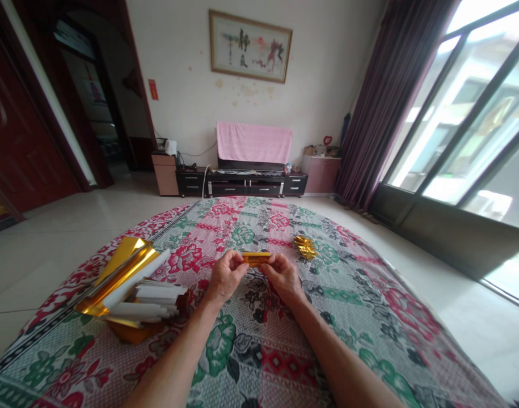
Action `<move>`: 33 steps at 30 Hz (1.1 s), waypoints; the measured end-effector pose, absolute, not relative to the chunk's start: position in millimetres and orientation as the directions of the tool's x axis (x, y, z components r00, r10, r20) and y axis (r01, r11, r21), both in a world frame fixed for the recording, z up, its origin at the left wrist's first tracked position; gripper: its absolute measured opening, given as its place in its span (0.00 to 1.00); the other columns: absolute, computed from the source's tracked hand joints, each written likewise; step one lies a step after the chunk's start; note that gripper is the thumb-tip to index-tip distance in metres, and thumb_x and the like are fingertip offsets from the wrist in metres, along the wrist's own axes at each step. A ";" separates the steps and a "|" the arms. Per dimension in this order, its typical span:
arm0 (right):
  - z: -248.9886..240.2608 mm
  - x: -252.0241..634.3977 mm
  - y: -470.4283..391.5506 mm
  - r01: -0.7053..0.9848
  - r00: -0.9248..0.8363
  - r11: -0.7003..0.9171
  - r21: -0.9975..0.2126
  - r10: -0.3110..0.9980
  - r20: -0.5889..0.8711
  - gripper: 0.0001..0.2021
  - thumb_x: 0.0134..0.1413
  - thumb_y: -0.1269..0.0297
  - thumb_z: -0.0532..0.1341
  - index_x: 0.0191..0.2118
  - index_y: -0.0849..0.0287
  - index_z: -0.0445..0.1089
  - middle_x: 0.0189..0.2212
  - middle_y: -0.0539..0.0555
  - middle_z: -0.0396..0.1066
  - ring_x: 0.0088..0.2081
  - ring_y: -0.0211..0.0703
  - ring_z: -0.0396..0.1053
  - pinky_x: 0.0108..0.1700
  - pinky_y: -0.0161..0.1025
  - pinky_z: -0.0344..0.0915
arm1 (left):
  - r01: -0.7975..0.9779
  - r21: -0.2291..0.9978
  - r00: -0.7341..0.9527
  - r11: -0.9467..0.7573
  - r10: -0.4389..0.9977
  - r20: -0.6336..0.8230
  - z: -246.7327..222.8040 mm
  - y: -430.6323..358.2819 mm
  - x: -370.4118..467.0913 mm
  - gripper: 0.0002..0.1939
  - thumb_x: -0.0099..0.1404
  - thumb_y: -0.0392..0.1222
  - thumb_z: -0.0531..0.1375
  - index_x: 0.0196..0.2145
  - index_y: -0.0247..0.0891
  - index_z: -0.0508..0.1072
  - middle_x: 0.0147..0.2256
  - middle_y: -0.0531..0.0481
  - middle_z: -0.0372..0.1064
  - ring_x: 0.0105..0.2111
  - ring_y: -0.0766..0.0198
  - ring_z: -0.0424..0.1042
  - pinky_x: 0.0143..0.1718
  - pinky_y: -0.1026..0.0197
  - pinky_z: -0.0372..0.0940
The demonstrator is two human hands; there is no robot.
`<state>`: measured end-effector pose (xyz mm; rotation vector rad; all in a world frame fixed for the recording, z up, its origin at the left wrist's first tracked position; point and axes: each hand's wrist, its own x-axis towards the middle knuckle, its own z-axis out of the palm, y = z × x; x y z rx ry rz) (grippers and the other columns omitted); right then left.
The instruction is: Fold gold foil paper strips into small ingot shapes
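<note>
Between my two hands, above the middle of the flowered cloth, is a small strip of gold foil paper (256, 259), folded or rolled lengthwise. My left hand (227, 276) pinches its left end with thumb and fingers. At the other end, my right hand (285, 276) is closed on it in the same way. Beyond my right hand lies a small pile of crumpled or folded gold foil pieces (305, 247). To the left of my left hand rests a heap of gold foil sheets (127, 266), with white-backed folded strips (155, 300) beside and under them.
The patterned tablecloth (242, 340) covers a large rounded surface in front of me. Past its far edge stands a low black TV cabinet (246, 186) with a pink cloth (254, 141) draped over the screen. Glass windows and a purple curtain (378, 102) are on the right.
</note>
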<state>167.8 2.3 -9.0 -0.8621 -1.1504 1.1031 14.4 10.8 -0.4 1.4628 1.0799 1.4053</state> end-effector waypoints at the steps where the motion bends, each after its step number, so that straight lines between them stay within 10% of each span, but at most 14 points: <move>1: -8.5 167.6 2.1 -0.220 0.043 0.259 -0.941 0.966 0.256 0.15 0.37 0.61 0.66 0.28 0.57 0.58 0.26 0.48 0.70 0.28 0.37 0.69 0.36 0.38 0.68 | 0.040 0.954 0.006 -0.296 0.955 0.296 -0.6 11.0 14.5 0.10 0.49 0.40 0.61 0.27 0.38 0.62 0.20 0.59 0.60 0.20 0.72 0.61 0.23 0.69 0.57; 33: -11.8 158.9 3.2 -0.181 0.133 0.263 -0.948 0.961 0.241 0.15 0.38 0.60 0.65 0.24 0.57 0.56 0.20 0.43 0.62 0.21 0.32 0.64 0.25 0.31 0.63 | -0.158 0.981 -0.028 -0.113 0.994 0.109 10.1 7.5 20.6 0.15 0.47 0.34 0.59 0.35 0.36 0.62 0.27 0.54 0.70 0.24 0.69 0.70 0.26 0.68 0.61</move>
